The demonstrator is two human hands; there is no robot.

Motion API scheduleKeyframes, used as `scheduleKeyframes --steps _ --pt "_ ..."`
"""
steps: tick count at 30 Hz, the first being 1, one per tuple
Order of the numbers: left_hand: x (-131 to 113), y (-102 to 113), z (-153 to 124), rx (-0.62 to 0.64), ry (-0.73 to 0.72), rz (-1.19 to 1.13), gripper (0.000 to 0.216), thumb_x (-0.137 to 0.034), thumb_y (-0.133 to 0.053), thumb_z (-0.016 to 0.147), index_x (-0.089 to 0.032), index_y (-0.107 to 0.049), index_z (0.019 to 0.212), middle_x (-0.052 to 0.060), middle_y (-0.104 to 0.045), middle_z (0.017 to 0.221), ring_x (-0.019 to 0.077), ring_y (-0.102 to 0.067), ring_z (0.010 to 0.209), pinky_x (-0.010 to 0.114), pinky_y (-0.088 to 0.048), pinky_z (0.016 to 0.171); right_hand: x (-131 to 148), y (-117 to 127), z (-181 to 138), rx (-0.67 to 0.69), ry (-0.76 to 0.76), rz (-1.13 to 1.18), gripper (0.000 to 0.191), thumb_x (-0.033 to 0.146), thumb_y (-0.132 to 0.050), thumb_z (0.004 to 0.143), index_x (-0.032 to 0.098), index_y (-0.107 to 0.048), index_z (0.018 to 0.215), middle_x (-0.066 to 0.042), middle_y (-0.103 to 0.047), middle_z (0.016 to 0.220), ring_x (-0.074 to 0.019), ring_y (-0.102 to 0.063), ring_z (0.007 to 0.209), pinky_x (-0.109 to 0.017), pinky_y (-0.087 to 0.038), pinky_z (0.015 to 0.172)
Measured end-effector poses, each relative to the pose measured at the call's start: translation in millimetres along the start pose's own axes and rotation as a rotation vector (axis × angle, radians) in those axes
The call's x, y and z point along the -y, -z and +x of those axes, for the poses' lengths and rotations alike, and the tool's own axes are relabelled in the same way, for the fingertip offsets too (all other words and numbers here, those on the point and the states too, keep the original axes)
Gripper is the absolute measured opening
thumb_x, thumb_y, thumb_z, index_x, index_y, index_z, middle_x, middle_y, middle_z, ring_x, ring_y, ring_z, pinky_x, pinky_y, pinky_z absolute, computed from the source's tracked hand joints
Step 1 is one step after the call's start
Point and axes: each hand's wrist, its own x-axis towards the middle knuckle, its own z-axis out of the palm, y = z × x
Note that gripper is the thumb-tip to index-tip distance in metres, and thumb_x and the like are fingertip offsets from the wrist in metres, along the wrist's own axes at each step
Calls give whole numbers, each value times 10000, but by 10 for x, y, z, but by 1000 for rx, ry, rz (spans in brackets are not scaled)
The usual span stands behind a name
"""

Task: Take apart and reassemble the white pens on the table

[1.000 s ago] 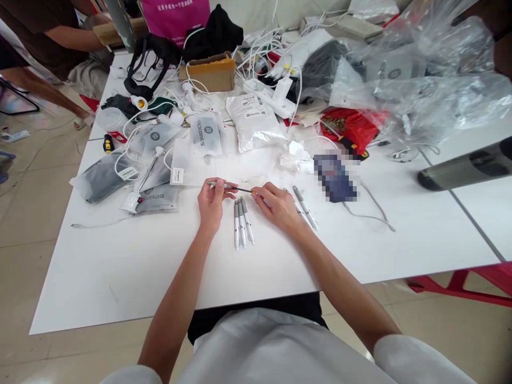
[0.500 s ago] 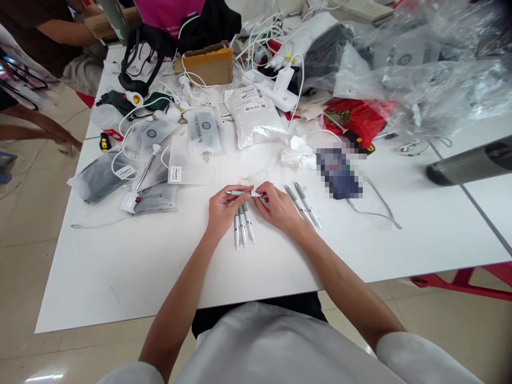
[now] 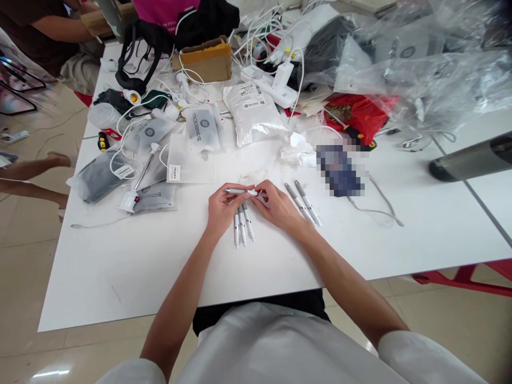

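Note:
A grey-and-white pen (image 3: 237, 191) lies level between my hands, above the table. My left hand (image 3: 222, 209) is closed around its grey end, with the tip sticking out to the left. The fingers of my right hand (image 3: 276, 204) pinch its white end and partly hide it. Just below, three similar pens (image 3: 243, 229) lie side by side, their upper ends covered by my hands. To the right of my right hand, two more pens (image 3: 303, 201) lie slanted next to each other.
Plastic-bagged items (image 3: 154, 196) crowd the left, near a white parcel (image 3: 254, 114). Behind are a cardboard box (image 3: 206, 61), tangled cables and a power strip (image 3: 280, 90). At right lie a blurred dark-blue item (image 3: 340, 170) and a grey cylinder (image 3: 472, 160). Another person's arm (image 3: 60, 29) shows at upper left.
Both hands keep hold of the pen in nearly the same place; my right fingers have shifted slightly at its white end. At far left, another person's legs have moved.

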Motion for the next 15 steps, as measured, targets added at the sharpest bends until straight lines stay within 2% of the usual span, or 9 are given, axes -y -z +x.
scheduleKeyframes --steps 2,5,9,11,13,15 --pt "6 3 8 -1 -13 11 179 -336 -877 849 -216 -805 961 86 -826 1061 234 -784 981 366 -606 892 5 12 4 11 8 16 155 353 -482 1112 248 -564 1190 -71 -681 1038 -183 -654 794 -304 -500 678" --pt "21 16 24 -21 -33 11 166 -315 -891 830 -221 -818 945 73 -819 1023 224 -769 965 355 -601 875 8 28 8 64 57 17 204 335 -415 1130 247 -584 1202 -84 -666 1057 -198 -658 863 -326 -518 750" --pt "36 35 35 -25 -33 10 154 -319 -886 830 -220 -824 931 59 -796 994 196 -737 894 327 -585 809 5 18 -9 55 -22 75 201 387 -509 1103 238 -562 1229 -74 -668 1042 -184 -639 793 -315 -506 698" --pt "37 41 33 -13 -32 12 140 -321 -874 843 -223 -825 930 57 -786 989 186 -721 880 316 -571 790 3 12 -15 47 -13 94 171 364 -482 1114 239 -580 1176 -54 -663 971 -175 -619 758 -314 -489 685" --pt "37 44 30 0 -34 8 136 -323 -871 846 -230 -825 933 54 -779 992 183 -711 886 312 -560 788 5 13 -13 61 22 106 206 329 -417 1133 245 -604 1156 -48 -655 942 -178 -620 790 -324 -495 730" --pt "37 45 29 8 -29 -2 144 -330 -873 843 -234 -826 940 52 -775 1001 184 -706 892 315 -554 796 8 15 -5 45 -10 133 195 367 -467 1120 255 -603 1203 -57 -650 989 -185 -626 836 -327 -512 741"
